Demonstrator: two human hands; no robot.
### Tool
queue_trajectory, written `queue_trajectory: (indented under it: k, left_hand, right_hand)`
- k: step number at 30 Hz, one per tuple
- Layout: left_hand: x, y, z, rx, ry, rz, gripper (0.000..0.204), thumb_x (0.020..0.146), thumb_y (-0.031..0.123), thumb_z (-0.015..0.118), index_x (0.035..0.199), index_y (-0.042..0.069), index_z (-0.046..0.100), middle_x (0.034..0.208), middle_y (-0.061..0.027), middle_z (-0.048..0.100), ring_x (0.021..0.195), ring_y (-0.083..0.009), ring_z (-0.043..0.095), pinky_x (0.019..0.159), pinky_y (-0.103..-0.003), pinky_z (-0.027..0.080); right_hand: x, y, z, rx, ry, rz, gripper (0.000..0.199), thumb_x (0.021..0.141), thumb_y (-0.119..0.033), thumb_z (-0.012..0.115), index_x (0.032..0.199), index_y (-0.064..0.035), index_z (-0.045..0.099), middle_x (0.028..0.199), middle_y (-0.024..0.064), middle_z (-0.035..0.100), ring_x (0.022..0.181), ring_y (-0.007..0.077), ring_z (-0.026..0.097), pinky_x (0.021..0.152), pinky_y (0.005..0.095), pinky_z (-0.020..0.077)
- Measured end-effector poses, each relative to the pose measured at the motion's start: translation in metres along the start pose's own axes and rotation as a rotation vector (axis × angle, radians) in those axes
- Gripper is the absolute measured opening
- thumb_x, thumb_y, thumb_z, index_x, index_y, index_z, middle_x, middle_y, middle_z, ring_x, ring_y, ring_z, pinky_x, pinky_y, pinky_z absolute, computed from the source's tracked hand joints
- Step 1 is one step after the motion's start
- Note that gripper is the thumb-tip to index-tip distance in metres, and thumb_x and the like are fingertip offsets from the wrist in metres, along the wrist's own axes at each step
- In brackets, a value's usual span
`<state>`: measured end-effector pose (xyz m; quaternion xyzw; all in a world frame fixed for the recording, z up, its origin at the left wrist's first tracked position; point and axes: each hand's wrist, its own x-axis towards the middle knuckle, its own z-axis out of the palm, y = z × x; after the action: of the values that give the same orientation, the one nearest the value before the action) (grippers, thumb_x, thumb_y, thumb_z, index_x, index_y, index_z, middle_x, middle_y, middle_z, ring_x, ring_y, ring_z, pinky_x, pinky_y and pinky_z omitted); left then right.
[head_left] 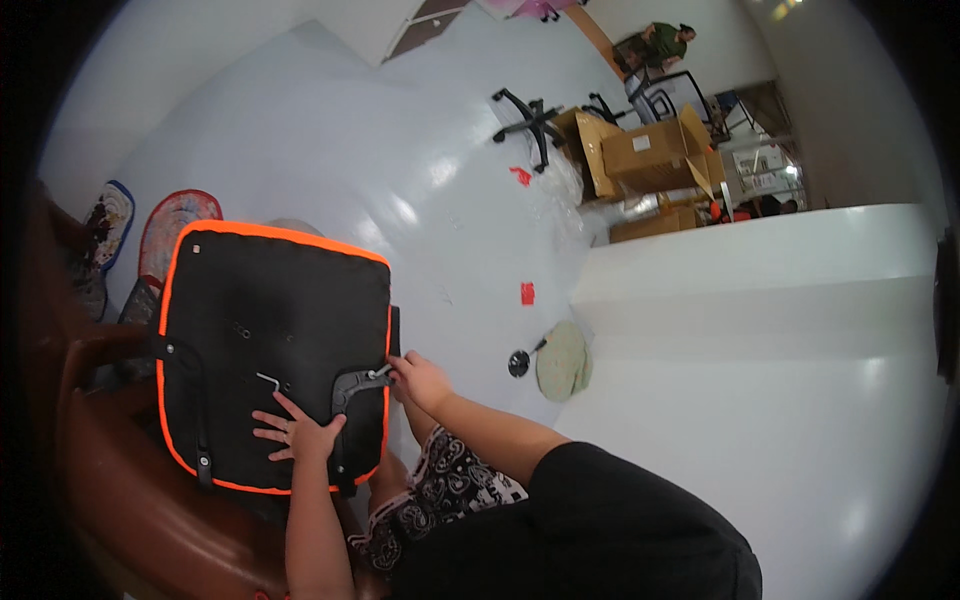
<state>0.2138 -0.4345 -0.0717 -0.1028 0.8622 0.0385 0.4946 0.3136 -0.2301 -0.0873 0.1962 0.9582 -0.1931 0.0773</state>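
Note:
A black chair seat [265,320] with bright orange edging lies underside up in front of me. A curved dark armrest bracket [347,388] sits at its right side. My left hand [305,436] rests on the seat with fingers spread and its thumb at the bracket. My right hand [421,380] is closed at the seat's right edge, pinching a thin metal tool [380,371] that looks like a hex key against the bracket's end. A bent hex key [268,381] lies loose on the seat, just beyond my left fingertips. Another dark bracket [203,410] runs along the seat's left side.
Brown glossy furniture [140,450] stands under and left of the seat. Cardboard boxes [650,160], a black five-star chair base [533,125] and a seated person [665,42] are farther off. Red packets [527,293] and a greenish cloth pad [564,362] lie on the floor.

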Motion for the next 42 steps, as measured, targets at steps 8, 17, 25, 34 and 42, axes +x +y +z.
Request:
queue_trajectory:
  k: [8,17,25,34,42]
  left_hand:
    - [-0.005,0.001,-0.005,-0.022,-0.035,0.011,0.136,0.057,0.057,0.079,0.144,0.018,-0.018,0.142,-0.0295,-0.030,0.132,-0.0507,-0.020,0.098,-0.072,0.013]
    - [-0.002,0.005,0.002,-0.098,0.012,0.031,0.135,0.057,0.051,0.082,0.145,0.019,-0.015,0.143,-0.0299,-0.026,0.133,-0.0513,-0.017,0.096,-0.074,0.014]
    - [0.010,-0.016,0.007,-0.150,0.026,0.108,0.130,0.060,0.054,0.079,0.145,0.019,-0.013,0.141,-0.0331,-0.027,0.130,-0.0554,-0.021,0.094,-0.076,0.006]
    - [0.020,-0.019,0.018,-0.117,0.012,0.122,0.129,0.060,0.058,0.077,0.146,0.018,-0.011,0.141,-0.0333,-0.027,0.130,-0.0550,-0.021,0.094,-0.077,0.007]
    - [0.022,-0.027,0.024,-0.148,0.048,0.150,0.128,0.061,0.059,0.076,0.146,0.020,-0.011,0.140,-0.0335,-0.028,0.128,-0.0571,-0.021,0.091,-0.079,0.009]
  right_hand:
    - [-0.014,-0.006,0.017,-0.130,-0.099,0.088,0.025,0.086,-0.031,0.055,0.078,-0.0080,0.059,0.079,0.0128,0.058,0.077,0.0337,0.061,0.065,0.0439,0.0497]
    - [0.005,-0.078,0.064,0.339,-0.117,0.327,0.034,0.091,-0.029,0.048,0.089,0.0011,0.063,0.089,0.0238,0.063,0.087,0.0411,0.060,0.076,0.0464,0.0474]
    - [0.013,-0.057,-0.028,-0.102,-0.320,-0.232,0.029,0.081,-0.031,0.062,0.098,-0.0080,0.056,0.091,0.0114,0.056,0.081,0.0313,0.061,0.066,0.0429,0.0510]
    - [0.034,-0.047,-0.008,-0.752,-0.527,-0.553,0.051,0.076,-0.056,0.060,0.095,-0.0091,0.051,0.090,0.0059,0.052,0.077,0.0235,0.063,0.059,0.0382,0.0502]
    - [0.066,-0.060,0.015,-0.637,-0.651,-0.347,0.054,0.090,-0.053,0.040,0.077,-0.0072,0.065,0.079,0.0140,0.065,0.075,0.0245,0.065,0.067,0.0362,0.0494]
